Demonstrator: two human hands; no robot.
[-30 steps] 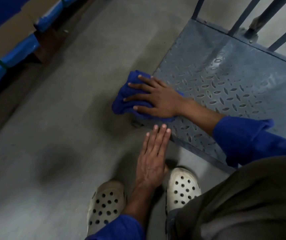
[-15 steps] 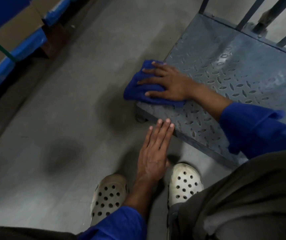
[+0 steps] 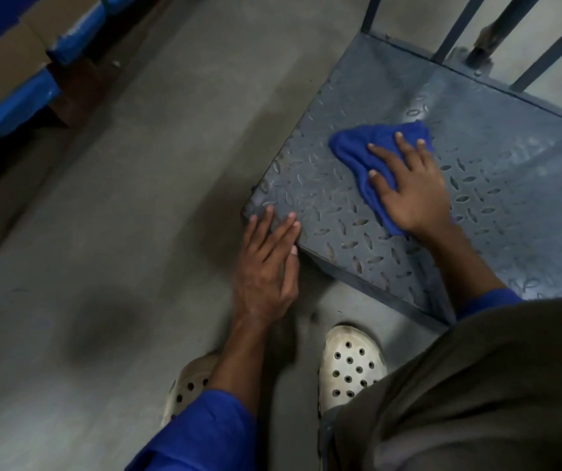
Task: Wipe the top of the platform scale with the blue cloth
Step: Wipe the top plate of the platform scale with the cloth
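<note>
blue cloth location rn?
Head view: the blue cloth lies on the scale platform, pressed flat under the right hand, inboard of its near-left corner.

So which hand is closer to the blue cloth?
The right hand: it lies flat on the blue cloth, pressing it onto the scale top. The left hand rests apart, at the scale's near corner.
</note>
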